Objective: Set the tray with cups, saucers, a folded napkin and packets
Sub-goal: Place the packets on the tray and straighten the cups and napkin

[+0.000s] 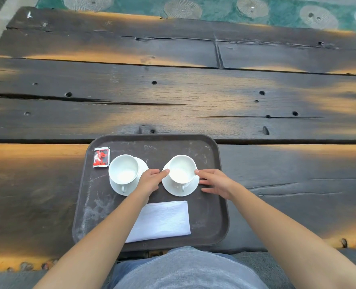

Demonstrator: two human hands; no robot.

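A dark brown tray (212, 215) lies on the wooden table at its near edge. On it stand two white cups on white saucers: the left cup (124, 168) on its saucer (140, 165), the right cup (182, 168) on its saucer (173, 189). Both handles point toward me. My left hand (151, 180) touches the right cup's left side with straight fingers. My right hand (214, 182) touches its right side, fingers spread. A folded white napkin (164, 220) lies near the tray's front. A red and black packet (101, 157) sits in the tray's far left corner.
The table (173, 90) is made of dark, weathered planks with cracks and holes, stretching far beyond the tray. A teal patterned rug (214, 7) shows past the far edge. My lap is below the tray.
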